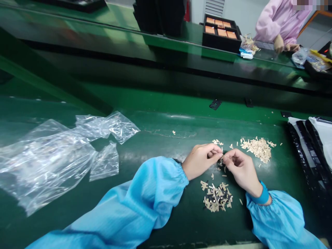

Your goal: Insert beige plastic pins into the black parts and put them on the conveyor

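My left hand [200, 159] and my right hand [241, 169] meet fingertip to fingertip above the green bench. Both are closed in a pinch, and what lies between the fingertips is too small to name. Just below them lies a mixed pile of small tan and black pieces [218, 197]. Beyond my right hand is a heap of small tan pieces [258, 148]. A few loose tan bits [217, 142] are scattered around my fingers. Blue sleeves cover both forearms, and a blue band [261, 194] circles my right wrist.
Clear plastic bags [54, 155] lie crumpled at left. Black-and-white stacked packs [315, 152] stand at the right edge. Flat black pieces [215, 104] lie along the back. On the raised shelf is a black box [221, 33] with orange blocks; a person in pink [281, 20] works behind it.
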Demonstrator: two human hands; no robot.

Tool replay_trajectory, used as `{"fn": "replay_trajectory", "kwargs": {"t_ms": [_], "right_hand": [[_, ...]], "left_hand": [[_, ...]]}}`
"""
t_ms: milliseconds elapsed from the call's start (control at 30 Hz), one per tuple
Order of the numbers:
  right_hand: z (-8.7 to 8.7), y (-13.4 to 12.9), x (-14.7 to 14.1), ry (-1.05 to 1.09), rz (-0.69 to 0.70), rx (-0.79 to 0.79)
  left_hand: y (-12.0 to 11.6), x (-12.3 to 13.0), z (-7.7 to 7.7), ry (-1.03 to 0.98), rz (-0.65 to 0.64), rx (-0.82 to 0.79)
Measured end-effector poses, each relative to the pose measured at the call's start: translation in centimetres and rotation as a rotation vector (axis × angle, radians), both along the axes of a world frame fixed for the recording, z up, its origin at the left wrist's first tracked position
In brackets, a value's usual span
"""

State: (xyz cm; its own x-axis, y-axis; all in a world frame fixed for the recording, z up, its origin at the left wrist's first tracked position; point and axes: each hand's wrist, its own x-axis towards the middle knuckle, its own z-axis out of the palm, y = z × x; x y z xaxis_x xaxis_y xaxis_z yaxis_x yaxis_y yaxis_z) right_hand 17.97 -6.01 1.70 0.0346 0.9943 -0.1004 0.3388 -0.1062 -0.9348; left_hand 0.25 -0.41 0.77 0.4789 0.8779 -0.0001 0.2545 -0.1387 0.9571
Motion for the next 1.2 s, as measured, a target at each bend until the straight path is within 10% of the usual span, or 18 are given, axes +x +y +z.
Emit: {"fn": "replay_trajectory", "kwargs": {"t_ms": [1000,1200], "right_hand": [[-0.4,-0.1,0.3,0.089,-0.108,0.054],[-0.5,-0.1,0.4,0.067,-0.080,0.052]], "left_hand": [[1.4,-0.8,-1.5,0.123,0.150,0.486],[0.6,-0.4,-0.6,0.002,-0.038,0.288]]}}
